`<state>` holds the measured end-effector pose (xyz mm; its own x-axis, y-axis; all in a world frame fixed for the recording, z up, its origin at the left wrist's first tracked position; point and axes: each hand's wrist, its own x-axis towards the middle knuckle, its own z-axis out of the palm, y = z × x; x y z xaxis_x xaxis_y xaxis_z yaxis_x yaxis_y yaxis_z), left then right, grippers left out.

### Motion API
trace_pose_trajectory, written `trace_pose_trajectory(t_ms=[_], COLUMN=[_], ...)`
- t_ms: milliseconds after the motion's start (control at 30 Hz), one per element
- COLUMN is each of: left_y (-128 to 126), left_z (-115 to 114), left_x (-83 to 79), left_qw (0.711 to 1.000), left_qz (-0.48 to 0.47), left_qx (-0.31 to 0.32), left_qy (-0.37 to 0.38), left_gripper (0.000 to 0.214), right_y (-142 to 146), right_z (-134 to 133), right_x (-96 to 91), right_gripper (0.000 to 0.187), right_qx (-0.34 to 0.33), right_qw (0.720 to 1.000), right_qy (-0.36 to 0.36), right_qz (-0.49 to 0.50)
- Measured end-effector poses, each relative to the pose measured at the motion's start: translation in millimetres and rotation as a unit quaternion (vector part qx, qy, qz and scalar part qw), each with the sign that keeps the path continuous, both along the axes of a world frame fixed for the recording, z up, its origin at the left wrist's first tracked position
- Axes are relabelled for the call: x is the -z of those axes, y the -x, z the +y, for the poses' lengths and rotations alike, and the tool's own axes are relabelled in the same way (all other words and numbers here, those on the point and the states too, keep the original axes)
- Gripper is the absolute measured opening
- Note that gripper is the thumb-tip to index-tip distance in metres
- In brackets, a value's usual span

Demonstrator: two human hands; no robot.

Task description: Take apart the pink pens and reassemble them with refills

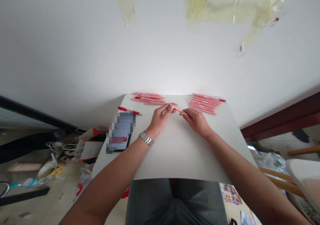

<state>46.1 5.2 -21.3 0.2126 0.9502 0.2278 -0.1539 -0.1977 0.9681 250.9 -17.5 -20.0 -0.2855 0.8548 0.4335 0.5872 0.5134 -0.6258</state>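
Note:
Both hands meet over the far middle of a small white table (175,151). My left hand (161,116), with a metal watch on its wrist, pinches one end of a pink pen (177,109). My right hand (196,120) is closed on the pen's other end. The pen is held just above the tabletop, between two groups of pens. A pile of pink pens (148,98) lies at the far left edge. Another pile of pink pens (205,103) lies at the far right edge.
A single red pen (128,110) lies at the table's left edge, beside a phone (120,133). Shopping bags (88,145), cables and clutter cover the floor on the left. A white wall rises behind the table. A chair (303,176) stands on the right.

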Motion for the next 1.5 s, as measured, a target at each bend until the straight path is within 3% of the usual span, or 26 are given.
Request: trace_pose_trajectory(t_ms=[700, 1167, 1500], left_y=[-3.2, -1.2, -1.8], left_z=[0.7, 4.1, 2.3], left_x=[4.0, 5.4, 3.9], left_qw=[0.999, 0.997, 0.997], left_qz=[-0.023, -0.052, -0.06], left_qx=[-0.028, -0.049, -0.045], left_qy=[0.012, 0.015, 0.025], left_gripper=[0.04, 0.038, 0.038], right_y=[3.8, -1.6, -0.7], right_z=[-2.9, -2.7, -2.6], right_x=[-4.3, -4.2, -1.0], right_gripper=[0.036, 0.042, 0.036], right_qx=[0.025, 0.005, 0.019], right_qw=[0.999, 0.999, 0.999], right_qy=[-0.025, 0.033, 0.046], right_qz=[-0.009, 0.016, 0.02])
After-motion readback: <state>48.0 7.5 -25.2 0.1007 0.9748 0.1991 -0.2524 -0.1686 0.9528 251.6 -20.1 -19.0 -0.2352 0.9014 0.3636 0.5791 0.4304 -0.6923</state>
